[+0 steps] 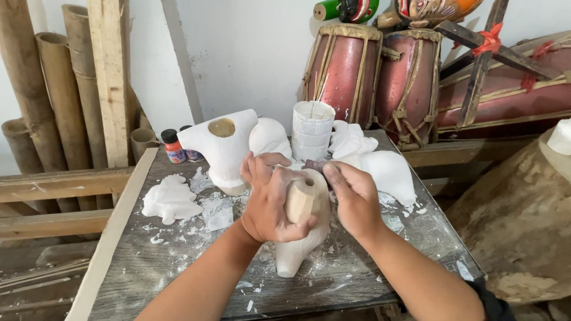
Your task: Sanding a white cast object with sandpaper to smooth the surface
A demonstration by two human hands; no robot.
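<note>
White paint is covering most of the carved wooden figure [300, 232] that we are holding between our two hands. We are looking down from the head camera, the only view we have.

Our left hand [267, 205] is wrapping around the bare wood top of the figure, with the fingers curled shut on it. Our right hand [352, 199] is pressing on the other side of that top, and its fingers are pinching a small dark scrap [315, 165] against the wood. We cannot tell what the scrap is. The bottom end of the figure is resting on the grey wooden table [178, 267], just below our grip.

Bits of white dust and flakes are lying on the table all around our hands. Just past our left hand, a bigger white figure with a round hole [221, 145] is standing. Further out on that side, a flat white leafy piece [171, 200] is lying down. Two small paint bottles [175, 147] are standing at the far edge on that side, well apart from our grip.

Right behind our grip, a stack of white cups [312, 129] is standing. Just past our right hand, a lumpy white carving [380, 166] is lying on the table.

Beyond the table, two red drums [375, 77] are leaning at the wall. Bamboo poles [53, 89] are standing far off on the left-hand side.
</note>
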